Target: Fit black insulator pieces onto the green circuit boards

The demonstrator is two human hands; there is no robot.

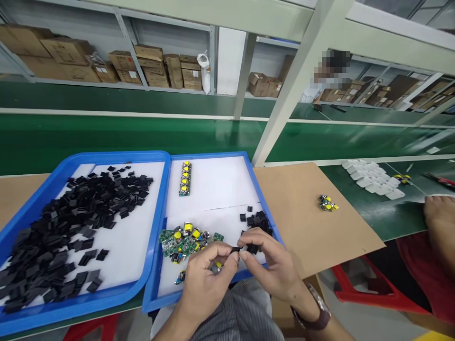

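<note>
My left hand (pixel 209 271) and my right hand (pixel 272 263) meet over the near part of the right-hand blue tray (pixel 253 176). A small black pad (pixel 235 249) is pinched between my left thumb and forefinger. The right thumb and forefinger close at its other end; whether they grip the same piece is hard to see. Beside my left hand lies a heap of small green circuit boards (pixel 186 244) with yellow-topped parts. Partly behind my right hand is a pile of black pads (pixel 259 221). A row of yellow-topped boards (pixel 185 179) stands at the tray's far side.
Left of me, another blue tray (pixel 161 199) holds many black pads (pixel 88 208). On the brown board (pixel 302 213) at right sit a few yellow-topped boards (pixel 327 203). White small trays (pixel 371 177) and a neighbour's arm (pixel 441 222) are further right. A slanted post (pixel 284 102) rises behind the tray.
</note>
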